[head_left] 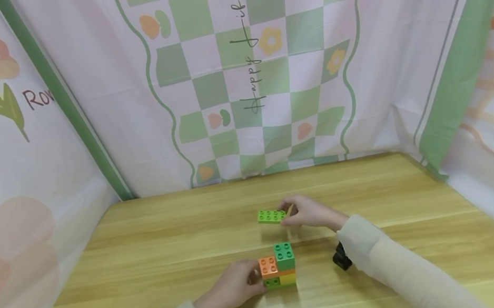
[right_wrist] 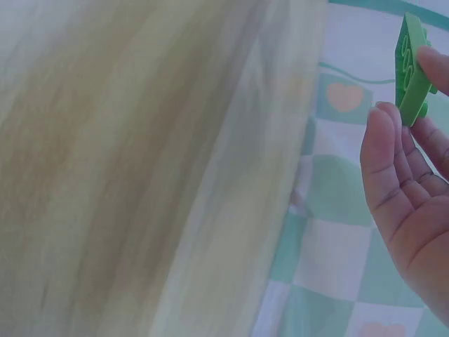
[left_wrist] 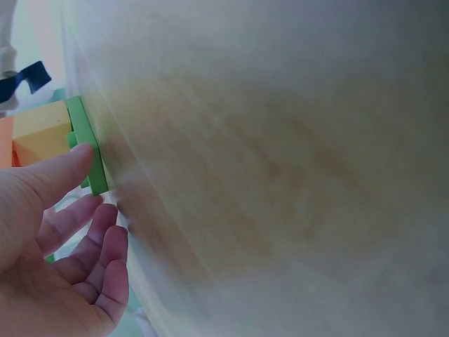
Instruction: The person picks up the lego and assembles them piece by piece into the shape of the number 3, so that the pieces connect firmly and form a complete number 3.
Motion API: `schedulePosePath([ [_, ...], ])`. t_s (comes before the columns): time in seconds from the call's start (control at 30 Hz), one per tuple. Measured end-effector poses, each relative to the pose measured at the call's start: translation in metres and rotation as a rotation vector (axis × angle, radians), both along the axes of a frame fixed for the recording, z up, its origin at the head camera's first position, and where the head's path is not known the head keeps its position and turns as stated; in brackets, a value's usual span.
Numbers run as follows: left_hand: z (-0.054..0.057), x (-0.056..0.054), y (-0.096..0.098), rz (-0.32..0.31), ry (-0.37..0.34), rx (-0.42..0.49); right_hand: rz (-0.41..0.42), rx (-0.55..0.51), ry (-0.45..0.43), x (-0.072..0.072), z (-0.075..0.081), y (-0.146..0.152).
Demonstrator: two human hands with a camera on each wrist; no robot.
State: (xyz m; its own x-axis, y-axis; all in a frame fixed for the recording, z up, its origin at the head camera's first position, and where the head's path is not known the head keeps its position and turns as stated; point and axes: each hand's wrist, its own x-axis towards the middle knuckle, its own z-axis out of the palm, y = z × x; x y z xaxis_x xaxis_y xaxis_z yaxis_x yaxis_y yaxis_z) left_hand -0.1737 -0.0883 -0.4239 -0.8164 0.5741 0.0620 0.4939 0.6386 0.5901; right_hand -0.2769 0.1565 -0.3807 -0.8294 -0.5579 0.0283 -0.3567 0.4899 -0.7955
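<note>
My right hand (head_left: 305, 211) pinches a flat light-green toy building brick (head_left: 271, 216) by its right end, raised over the table, studs up. The right wrist view shows its hollow underside, with the brick (right_wrist: 410, 70) between thumb and fingers. Nearer to me stands a small stack of building bricks: a light-green plate (head_left: 272, 282) at the bottom, a yellow brick (head_left: 287, 279) and an orange brick (head_left: 268, 267) above, and a darker green brick (head_left: 284, 256) on top at the right. My left hand (head_left: 234, 287) holds the stack's left side, its thumb on the bottom plate (left_wrist: 88, 144).
The wooden table (head_left: 169, 240) spreads out around both hands. Printed curtains (head_left: 258, 67) hang along its back and sides. A black wrist device (head_left: 341, 258) shows under the right sleeve.
</note>
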Motion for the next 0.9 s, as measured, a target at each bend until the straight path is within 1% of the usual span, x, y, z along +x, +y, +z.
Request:
schedulePosePath([
  [0.23,-0.001,-0.001,-0.001,-0.001,0.01,0.003,0.013,-0.019,0.014,0.009,0.007,-0.001],
  [0.43,-0.001,-0.001,-0.001,0.001,0.009,-0.001,0.046,-0.04,0.053,0.019,0.013,0.0],
  [0.6,0.0,0.0,0.0,0.004,0.0,-0.001,0.05,-0.058,0.075,0.029,0.021,0.002],
  [0.9,0.0,0.0,0.0,0.003,0.006,-0.001,0.078,-0.063,0.147,0.042,0.032,0.003],
])
